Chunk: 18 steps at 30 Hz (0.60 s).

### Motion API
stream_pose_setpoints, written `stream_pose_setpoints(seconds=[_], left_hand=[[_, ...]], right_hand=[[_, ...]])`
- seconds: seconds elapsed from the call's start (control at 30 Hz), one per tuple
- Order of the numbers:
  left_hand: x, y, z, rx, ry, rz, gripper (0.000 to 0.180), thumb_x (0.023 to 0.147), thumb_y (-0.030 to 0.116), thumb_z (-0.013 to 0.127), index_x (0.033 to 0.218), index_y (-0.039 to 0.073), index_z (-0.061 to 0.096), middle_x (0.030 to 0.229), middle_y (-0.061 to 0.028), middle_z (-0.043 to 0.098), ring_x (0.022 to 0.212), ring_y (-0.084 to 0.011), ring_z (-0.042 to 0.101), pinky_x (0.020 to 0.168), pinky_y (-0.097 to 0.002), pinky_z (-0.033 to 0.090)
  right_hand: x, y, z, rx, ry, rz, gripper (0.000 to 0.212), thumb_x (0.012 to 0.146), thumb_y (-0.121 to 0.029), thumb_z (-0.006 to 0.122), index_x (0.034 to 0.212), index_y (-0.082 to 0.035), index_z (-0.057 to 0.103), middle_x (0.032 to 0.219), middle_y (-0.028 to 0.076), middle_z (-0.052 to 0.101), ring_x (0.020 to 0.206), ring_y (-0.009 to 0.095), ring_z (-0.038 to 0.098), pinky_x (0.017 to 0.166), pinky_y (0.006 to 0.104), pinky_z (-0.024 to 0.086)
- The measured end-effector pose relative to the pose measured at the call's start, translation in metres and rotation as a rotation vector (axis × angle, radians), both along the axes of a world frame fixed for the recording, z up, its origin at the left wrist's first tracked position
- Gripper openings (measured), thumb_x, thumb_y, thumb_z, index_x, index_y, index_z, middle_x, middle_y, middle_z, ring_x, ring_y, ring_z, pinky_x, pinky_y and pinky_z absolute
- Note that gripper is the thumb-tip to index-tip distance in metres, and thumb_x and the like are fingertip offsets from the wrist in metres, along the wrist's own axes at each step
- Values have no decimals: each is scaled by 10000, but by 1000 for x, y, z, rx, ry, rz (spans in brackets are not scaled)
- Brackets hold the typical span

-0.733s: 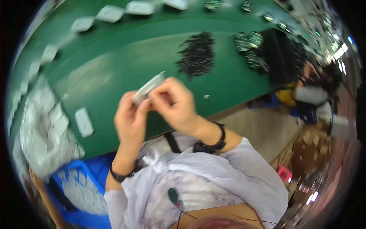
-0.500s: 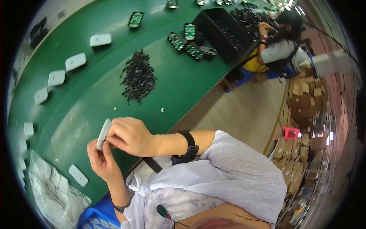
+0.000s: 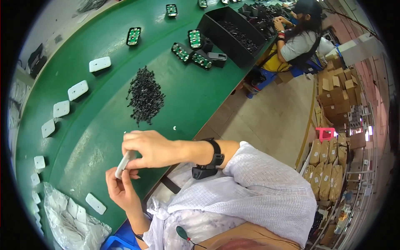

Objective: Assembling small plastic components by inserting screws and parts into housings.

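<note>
The left hand (image 3: 122,192) and the right hand (image 3: 148,148) meet over the near edge of the green table (image 3: 96,141), both closed in a narrow pinch on one thin white lid (image 3: 123,166). The lid stands tipped on its edge between them, the left hand at its lower end and the right hand at its upper end. I can't make out whether anything small is being fitted to it.

Judging by how things lie, the work is well under way but far from over. To the left of the grip and curving away ahead, a row of white-topped pieces (image 3: 78,90) looks covered; the farther ones show dark sides underneath. Beyond them, an open case (image 3: 133,36) shows its green board, as do the clustered cases (image 3: 194,38) ahead and to the right, so those seem to be waiting.

The lid in hand is apart from any case. A loose lid (image 3: 96,203) lies just left of the left hand, and a clear bag (image 3: 62,233) beyond it holds more. Straight ahead of the grip, a heap of small black parts (image 3: 146,96) remains, suggesting plenty left.
</note>
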State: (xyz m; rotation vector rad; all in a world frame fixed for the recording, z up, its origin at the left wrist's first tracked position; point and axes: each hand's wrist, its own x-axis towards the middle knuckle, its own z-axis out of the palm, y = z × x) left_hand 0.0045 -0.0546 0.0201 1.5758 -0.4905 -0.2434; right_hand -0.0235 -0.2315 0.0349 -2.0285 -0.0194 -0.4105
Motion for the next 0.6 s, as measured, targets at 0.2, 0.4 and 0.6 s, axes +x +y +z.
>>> stream_pose_setpoints(seconds=[0.2,0.4,0.6], left_hand=[[4,-10,22,-142,294,0,192,979,102,494,1052,-73,521,857,-124,615,696,-168,631,586,-252,514],[42,20,-5,-35,227,197,166,986,104,480,1047,-43,526,812,-86,603,579,-127,576,504,-204,448],[76,44,-24,558,-266,221,72,896,15,565,915,9,634,840,-18,489,569,-63,424,486,-206,339]], right_hand=[[7,-15,13,58,273,182,348,805,-383,703,792,-65,562,691,72,582,645,248,608,553,371,427],[70,-71,45,-294,144,135,410,822,-463,659,947,-78,595,907,104,625,845,302,623,704,395,495],[200,-203,38,-678,580,-580,771,862,-674,435,1284,-29,473,1261,277,488,1124,353,569,878,457,500]])
